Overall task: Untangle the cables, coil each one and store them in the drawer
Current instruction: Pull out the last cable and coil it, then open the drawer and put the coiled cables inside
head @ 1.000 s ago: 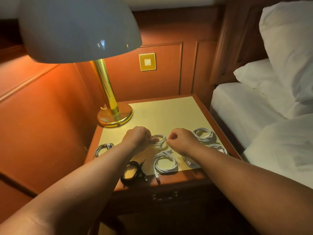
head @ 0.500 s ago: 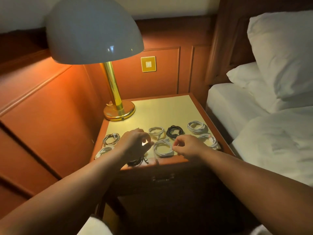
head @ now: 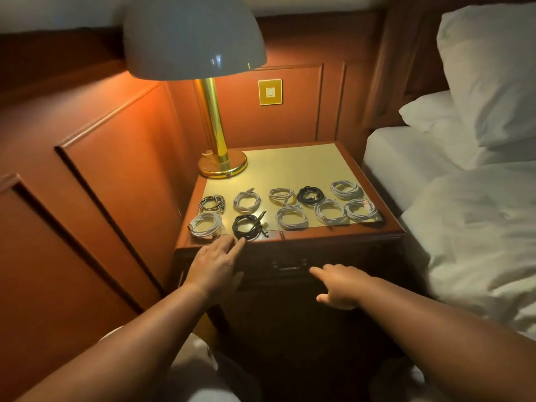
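The drawer handle (head: 289, 267) lies just left of my right hand (head: 339, 284), its long axis running left to right across the drawer (head: 333, 256) front. That hand is nearer, forefinger pointing at the handle, holding nothing. My left hand (head: 216, 261) rests flat, fingers straight, on the nightstand's (head: 319, 237) near edge. The coils (head: 290, 217) sit on top, beyond both hands.

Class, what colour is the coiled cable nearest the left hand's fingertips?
Black coiled cable, seen in the head view.
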A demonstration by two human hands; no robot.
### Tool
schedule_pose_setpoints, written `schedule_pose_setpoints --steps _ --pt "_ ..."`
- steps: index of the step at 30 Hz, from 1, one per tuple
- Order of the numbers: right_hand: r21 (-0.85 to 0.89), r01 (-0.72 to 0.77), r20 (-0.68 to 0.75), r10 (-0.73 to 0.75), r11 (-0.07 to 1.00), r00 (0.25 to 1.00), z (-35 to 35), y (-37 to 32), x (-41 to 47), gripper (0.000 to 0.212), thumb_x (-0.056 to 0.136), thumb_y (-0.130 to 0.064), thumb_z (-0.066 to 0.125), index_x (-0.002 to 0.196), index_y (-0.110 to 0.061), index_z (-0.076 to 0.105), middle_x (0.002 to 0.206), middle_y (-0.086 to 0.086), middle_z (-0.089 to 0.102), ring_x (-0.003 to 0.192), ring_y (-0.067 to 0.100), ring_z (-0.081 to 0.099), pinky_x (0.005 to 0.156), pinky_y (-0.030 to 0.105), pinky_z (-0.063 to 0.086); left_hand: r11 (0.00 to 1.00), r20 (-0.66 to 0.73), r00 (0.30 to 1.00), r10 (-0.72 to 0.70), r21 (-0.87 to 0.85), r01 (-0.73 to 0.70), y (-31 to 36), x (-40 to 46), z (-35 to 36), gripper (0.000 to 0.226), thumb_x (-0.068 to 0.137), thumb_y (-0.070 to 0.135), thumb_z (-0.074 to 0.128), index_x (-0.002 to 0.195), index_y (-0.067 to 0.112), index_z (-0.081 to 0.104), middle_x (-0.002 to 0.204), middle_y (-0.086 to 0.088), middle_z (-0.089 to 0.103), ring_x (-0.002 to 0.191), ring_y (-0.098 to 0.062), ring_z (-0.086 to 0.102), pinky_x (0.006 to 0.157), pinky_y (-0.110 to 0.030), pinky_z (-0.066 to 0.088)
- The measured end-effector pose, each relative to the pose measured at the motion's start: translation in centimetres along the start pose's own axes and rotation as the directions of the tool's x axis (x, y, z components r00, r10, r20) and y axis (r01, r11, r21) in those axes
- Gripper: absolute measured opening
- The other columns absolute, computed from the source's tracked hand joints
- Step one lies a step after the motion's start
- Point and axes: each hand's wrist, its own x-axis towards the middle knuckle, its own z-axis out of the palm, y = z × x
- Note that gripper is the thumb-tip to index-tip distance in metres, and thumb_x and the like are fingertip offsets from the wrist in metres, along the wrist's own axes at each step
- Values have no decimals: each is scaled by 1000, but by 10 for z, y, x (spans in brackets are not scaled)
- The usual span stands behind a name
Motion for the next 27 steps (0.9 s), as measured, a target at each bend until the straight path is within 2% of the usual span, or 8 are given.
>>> schedule_pose_setpoints --steps 4,7,11,13,17,20,24,27 --pt "-49 -3 23 4 999 1000 3 -8 9 75 96 -54 52 156 -30 15 156 6 33 140 31 37 109 44 38 997 82 994 -72 -34 75 4 1 11 93 93 61 51 160 27 -4 168 -6 -4 155 -23 -7 124 -42 3" --pt "-67 0 25 1 998 1000 -1 -15 21 71 95 -54 52 155 -28 22 152 6 40 136 31 43 104 44 42 996 100 991 -87 -21 89 2 3 19 96 93 64 48 158 28 -13 167 -5 -15 152 -23 -18 123 -45 -5" --pt "-84 -35 66 41 996 997 -9 -22 36 58 96 -51 51 145 -20 41 140 7 51 122 29 54 96 42 50 996 110 990 -91 -10 92 -1 2 28 102 91 65 49 154 31 -24 163 -3 -29 148 -23 -29 121 -47 -12" --pt "-115 -63 107 76 991 991 -9 -23 44 51 97 -50 49 135 -15 52 131 7 57 114 28 58 93 41 52 994 105 989 -100 -32 104 1 3 30 103 91 66 49 152 32 -26 161 -3 -31 147 -23 -31 120 -47 -15" --pt "-145 -96 160 119 985 980 1 -26 56 43 97 -45 50 125 -13 60 126 7 60 112 30 60 87 40 51 991 126 983 -131 -23 135 5 3 31 103 91 68 45 147 32 -33 158 -3 -37 146 -24 -34 119 -48 -16" --pt "-79 -110 144 121 991 982 4 -28 59 40 94 -41 54 121 -14 62 123 7 61 110 30 61 89 40 53 990 132 981 -141 -8 143 5 2 32 103 91 68 45 147 31 -34 159 -4 -37 145 -24 -35 118 -48 -18" --pt "78 -115 165 101 990 981 -7 -25 60 46 89 -41 59 124 -11 60 121 9 62 108 28 61 94 40 53 990 146 979 -142 5 143 7 4 30 107 89 71 45 146 30 -36 159 -6 -37 145 -26 -36 117 -48 -20" --pt "97 -96 142 82 991 987 -14 -24 59 47 84 -39 61 117 -6 65 116 12 66 103 29 64 86 35 54 991 164 977 -135 -2 137 8 3 28 110 88 72 47 147 29 -35 159 -7 -37 145 -26 -36 118 -49 -19"
